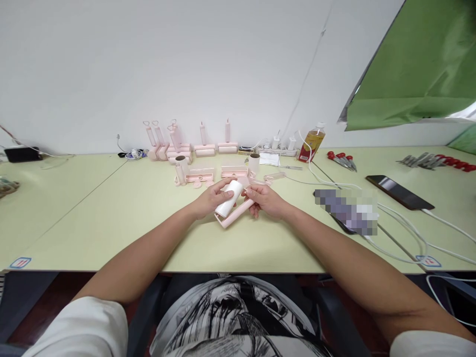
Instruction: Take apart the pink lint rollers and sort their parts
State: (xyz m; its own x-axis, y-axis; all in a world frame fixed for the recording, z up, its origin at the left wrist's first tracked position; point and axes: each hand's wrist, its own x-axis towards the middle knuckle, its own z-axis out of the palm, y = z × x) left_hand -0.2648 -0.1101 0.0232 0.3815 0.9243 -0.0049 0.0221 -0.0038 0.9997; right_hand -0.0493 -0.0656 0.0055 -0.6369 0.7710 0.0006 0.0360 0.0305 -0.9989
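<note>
My left hand (pixel 211 200) is closed around a white roll (pixel 229 198) that sits on a pink lint-roller frame (pixel 235 214). My right hand (pixel 265 200) grips the upper end of that pink frame, fingers curled round it. Both hands hover just above the pale green table (pixel 111 208), near its middle. Behind them lie loose pink roller parts (pixel 201 174) and two cardboard-cored rolls (pixel 254 163). Further back, by the wall, several assembled pink lint rollers (pixel 203 144) stand upright.
A bottle of yellow liquid (pixel 312 143) and a power strip (pixel 277 148) stand at the back right. Red-handled screwdrivers (pixel 341 159), a dark phone (pixel 399 191) and white cables (pixel 401 223) lie on the right. A green sheet (pixel 416 64) hangs at the upper right.
</note>
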